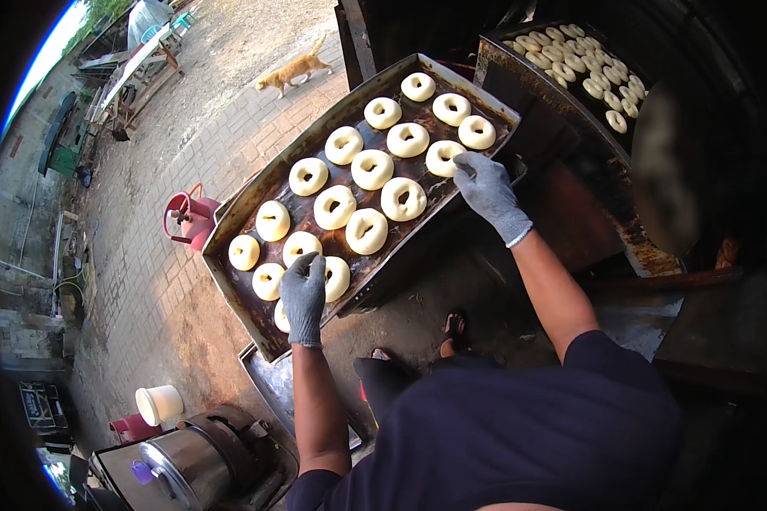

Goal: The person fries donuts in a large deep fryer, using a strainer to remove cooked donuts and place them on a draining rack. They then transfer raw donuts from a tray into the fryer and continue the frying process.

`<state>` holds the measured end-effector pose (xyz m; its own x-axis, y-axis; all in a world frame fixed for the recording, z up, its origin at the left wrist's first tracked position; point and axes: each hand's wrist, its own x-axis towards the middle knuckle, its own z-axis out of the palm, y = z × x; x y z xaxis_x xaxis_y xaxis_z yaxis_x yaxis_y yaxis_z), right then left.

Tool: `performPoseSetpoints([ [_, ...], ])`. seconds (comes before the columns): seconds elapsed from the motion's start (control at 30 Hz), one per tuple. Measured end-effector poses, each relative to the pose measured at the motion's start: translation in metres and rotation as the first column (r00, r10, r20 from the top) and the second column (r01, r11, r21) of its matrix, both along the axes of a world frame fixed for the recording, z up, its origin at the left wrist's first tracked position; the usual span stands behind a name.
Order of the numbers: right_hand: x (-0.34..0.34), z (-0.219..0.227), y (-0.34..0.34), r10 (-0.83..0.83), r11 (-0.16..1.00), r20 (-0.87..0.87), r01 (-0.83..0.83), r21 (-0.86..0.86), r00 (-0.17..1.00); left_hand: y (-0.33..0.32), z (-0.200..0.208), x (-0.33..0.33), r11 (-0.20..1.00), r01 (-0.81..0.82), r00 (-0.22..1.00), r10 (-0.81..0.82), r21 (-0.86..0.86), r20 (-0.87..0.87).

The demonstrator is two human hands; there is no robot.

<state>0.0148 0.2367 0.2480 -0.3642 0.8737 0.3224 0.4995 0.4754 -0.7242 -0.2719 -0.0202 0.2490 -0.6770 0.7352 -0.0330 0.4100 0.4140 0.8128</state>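
Observation:
Several pale, raw ring doughnuts [371, 169] lie spaced across a dark, greasy metal baking tray [234, 302] that slants in front of me. Both my hands wear grey knitted gloves. My left hand [303, 298] is over the tray's near left end, its fingers closed at the lower edge of one doughnut [301, 246]; the glove partly hides other rings. At the right side of the tray, my right hand [491, 194] has its fingertips pinched at the rim of another doughnut [442, 158]. How firmly either hand grips its ring is hard to see.
A second tray of smaller rings [601, 79] stands at the far right. A red gas cylinder [194, 223] is beyond the tray's left corner. A lidded steel pot [192, 464] and white bucket [158, 404] are at lower left. A ginger cat [296, 73] walks on the paving.

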Motion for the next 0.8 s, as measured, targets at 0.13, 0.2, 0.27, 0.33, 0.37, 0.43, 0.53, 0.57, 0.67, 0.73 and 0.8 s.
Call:
performPoseSetpoints([
  [0.13, -0.056, -0.053, 0.115, 0.099, 0.982, 0.395, -0.153, 0.107, 0.913, 0.087, -0.035, 0.002, 0.917, 0.051, 0.969, -0.142, -0.395, -0.204],
  [0.2, -0.056, -0.047, 0.13, 0.113, 0.993, 0.617, -0.075, -0.088, 0.779, 0.111, -0.04, 0.012, 0.887, 0.062, 0.959, -0.18, -0.457, -0.22],
  [0.27, -0.054, -0.044, 0.122, 0.136, 0.99, 0.723, -0.11, -0.083, 0.677, 0.102, -0.056, 0.012, 0.886, 0.088, 0.966, -0.187, -0.455, -0.178],
  [0.33, -0.045, -0.038, 0.115, 0.191, 0.981, 0.732, -0.154, -0.118, 0.654, 0.105, -0.054, 0.019, 0.91, 0.158, 0.96, -0.232, -0.382, -0.156],
  [0.37, -0.033, -0.049, 0.112, 0.211, 0.977, 0.652, -0.181, -0.114, 0.728, 0.105, -0.047, 0.036, 0.92, 0.213, 0.955, -0.268, -0.33, -0.13],
  [0.43, -0.014, -0.063, 0.11, 0.282, 0.959, 0.361, -0.267, -0.092, 0.889, 0.11, -0.039, 0.062, 0.96, 0.232, 0.968, -0.243, -0.158, -0.054],
  [0.53, 0.003, -0.02, 0.091, 0.147, 0.968, 0.029, -0.137, -0.211, 0.989, 0.118, -0.051, 0.061, 0.965, 0.231, 0.968, -0.241, -0.126, -0.067],
  [0.57, 0.016, 0.0, 0.089, 0.055, 0.97, -0.066, -0.069, -0.233, 0.996, 0.131, -0.033, 0.066, 0.946, 0.296, 0.948, -0.309, -0.133, -0.084],
  [0.67, 0.089, 0.048, 0.102, -0.205, 0.975, -0.361, 0.156, -0.16, 0.91, 0.197, 0.018, 0.105, 0.942, 0.33, 0.943, -0.332, 0.068, 0.016],
  [0.73, 0.161, 0.053, 0.125, -0.317, 0.948, -0.438, 0.265, -0.177, 0.841, 0.265, 0.054, 0.14, 0.868, 0.486, 0.873, -0.488, 0.107, -0.006],
  [0.8, 0.24, 0.056, 0.155, -0.44, 0.896, -0.34, 0.432, -0.102, 0.831, 0.344, 0.076, 0.191, 0.751, 0.637, 0.764, -0.645, 0.172, -0.012],
])
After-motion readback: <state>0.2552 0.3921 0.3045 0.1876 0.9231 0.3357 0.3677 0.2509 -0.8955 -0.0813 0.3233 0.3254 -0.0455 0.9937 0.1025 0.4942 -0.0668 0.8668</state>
